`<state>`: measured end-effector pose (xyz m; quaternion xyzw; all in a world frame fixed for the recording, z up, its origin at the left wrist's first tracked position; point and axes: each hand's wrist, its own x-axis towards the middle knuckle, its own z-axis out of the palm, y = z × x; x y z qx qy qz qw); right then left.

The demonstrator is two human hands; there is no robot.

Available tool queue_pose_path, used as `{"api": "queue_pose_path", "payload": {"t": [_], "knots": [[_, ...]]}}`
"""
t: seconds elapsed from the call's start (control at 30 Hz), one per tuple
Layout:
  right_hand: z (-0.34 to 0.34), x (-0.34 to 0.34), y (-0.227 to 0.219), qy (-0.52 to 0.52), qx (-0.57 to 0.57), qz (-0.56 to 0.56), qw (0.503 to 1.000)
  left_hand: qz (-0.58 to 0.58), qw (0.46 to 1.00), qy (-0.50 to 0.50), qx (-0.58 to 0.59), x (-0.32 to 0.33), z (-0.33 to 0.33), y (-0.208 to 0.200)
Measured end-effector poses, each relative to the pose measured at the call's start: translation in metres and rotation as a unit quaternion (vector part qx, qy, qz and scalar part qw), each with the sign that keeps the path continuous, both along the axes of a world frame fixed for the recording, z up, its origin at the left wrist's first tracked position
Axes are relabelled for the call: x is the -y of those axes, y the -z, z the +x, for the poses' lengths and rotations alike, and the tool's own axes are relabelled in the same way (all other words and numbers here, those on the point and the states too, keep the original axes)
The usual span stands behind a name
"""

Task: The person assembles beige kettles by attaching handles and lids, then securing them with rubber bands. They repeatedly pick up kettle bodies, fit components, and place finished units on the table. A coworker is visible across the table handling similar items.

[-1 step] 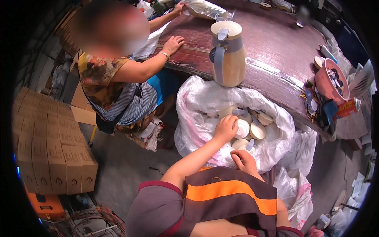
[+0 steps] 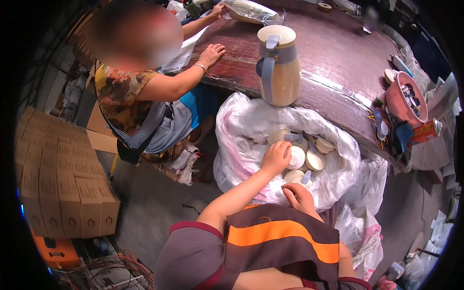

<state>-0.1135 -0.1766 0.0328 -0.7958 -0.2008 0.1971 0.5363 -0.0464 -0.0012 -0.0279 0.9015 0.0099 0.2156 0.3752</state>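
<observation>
My left hand (image 2: 277, 158) reaches into a clear plastic bag (image 2: 241, 125) full of cream lids, against a round white lid (image 2: 296, 158). Its fingers are bent together and their tips are hidden; I cannot make out what is in them. Lower, at the bag's near rim, my right hand (image 2: 300, 197) is curled, thumb towards the fingers, close to a cream lid with a grey-blue tab (image 2: 305, 178). Whether it grips anything is hidden. Beyond the bag, at the table edge, a beige jug (image 2: 282, 82) stands upright with its lid on and its grey-blue handle facing me.
The dark red table (image 2: 333, 63) runs beyond the bag. A co-worker's hand (image 2: 211, 55) rests on it at left. A pink basket (image 2: 406, 99) of small parts and an orange-red can (image 2: 425, 131) are at right. Stacked cartons (image 2: 63, 179) stand at left; another plastic bag (image 2: 360, 237) is beside me.
</observation>
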Motion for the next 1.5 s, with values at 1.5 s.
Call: {"api": "queue_pose_path", "payload": {"t": [1.5], "knots": [[0.025, -0.001, 0.015, -0.041, -0.054, -0.004, 0.998, 0.283, 0.954, -0.064, -0.071, -0.049, 0.147, -0.042]]}}
